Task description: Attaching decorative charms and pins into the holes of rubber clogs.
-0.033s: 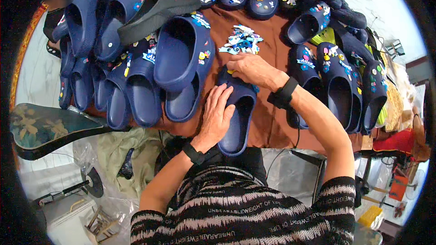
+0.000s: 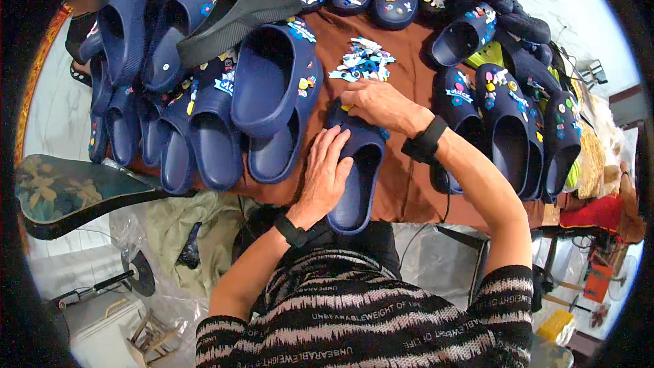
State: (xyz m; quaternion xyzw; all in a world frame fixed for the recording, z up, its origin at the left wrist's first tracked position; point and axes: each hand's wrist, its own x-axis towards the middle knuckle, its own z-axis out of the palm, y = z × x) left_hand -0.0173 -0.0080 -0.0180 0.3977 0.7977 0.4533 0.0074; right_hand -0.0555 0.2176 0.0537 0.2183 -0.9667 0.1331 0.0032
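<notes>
A dark blue clog [image 2: 353, 201] lies on the brown cloth in front of me, its heel end toward my body and its toe pointing away. My left hand [image 2: 325, 176] holds it from the left side, fingertips on the upper and thumb over the rim of the opening. Over the toe, my right hand [image 2: 378, 104] is closed in a pinch at a small yellow shoe charm [image 2: 346, 107]. That hand hides most of the toe. Just beyond it sits a pile of white, blue and multicoloured shoe charms [image 2: 364, 60].
Decorated dark blue clogs [image 2: 262, 85] are stacked on the left, with a black clog [image 2: 235, 20] lying across them. More clogs [image 2: 509, 143] stand on the right and along the far edge. The brown cloth [image 2: 405, 184] covers the table; a dark padded seat [image 2: 82, 191] is at the left.
</notes>
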